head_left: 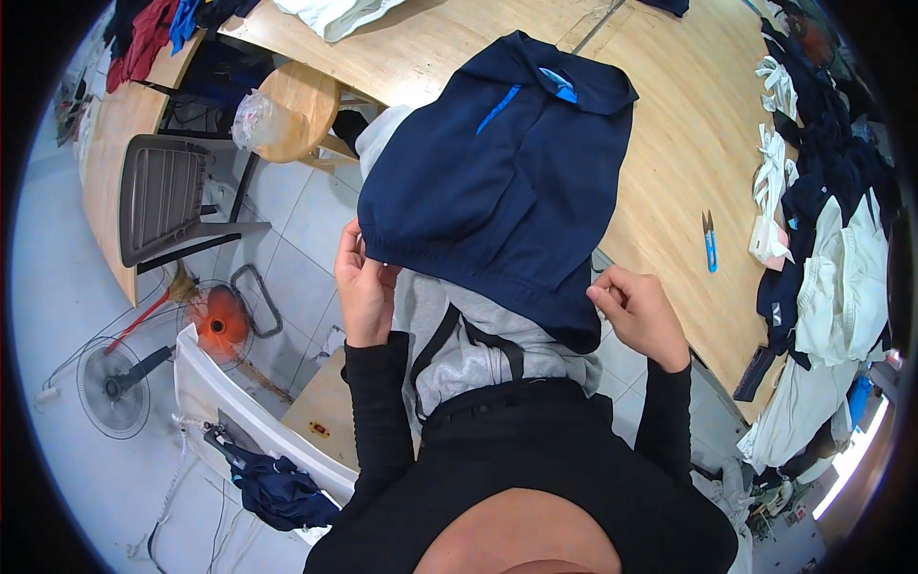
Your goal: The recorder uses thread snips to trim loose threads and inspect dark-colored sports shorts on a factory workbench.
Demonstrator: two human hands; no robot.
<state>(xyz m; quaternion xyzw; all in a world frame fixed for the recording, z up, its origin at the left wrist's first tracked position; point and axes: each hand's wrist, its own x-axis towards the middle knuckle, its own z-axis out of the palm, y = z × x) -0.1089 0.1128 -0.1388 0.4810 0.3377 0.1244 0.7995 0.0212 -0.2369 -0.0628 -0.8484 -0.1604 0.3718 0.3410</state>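
Note:
A navy jacket (pixel 497 191) lies spread before me, collar at the far end and elastic hem towards me. It drapes from the table over my lap, with a bright blue strip (pixel 498 109) near the collar. My left hand (pixel 366 292) pinches the left corner of the hem, thumb on top. At the jacket's right edge, my right hand (pixel 636 311) is closed, thumb and forefinger pressed together. Whether cloth or thread is between those fingertips, I cannot tell. Grey cloth with black bands (pixel 469 349) lies beneath the jacket on my lap.
Blue-handled thread snips (pixel 710 244) lie on the wooden table (pixel 703 163), right of the jacket. White and dark garments (pixel 841 277) are heaped along its right edge. To the left stand a wooden stool (pixel 301 96) with a plastic-wrapped cup, a grey chair (pixel 167 196) and fans (pixel 218 325).

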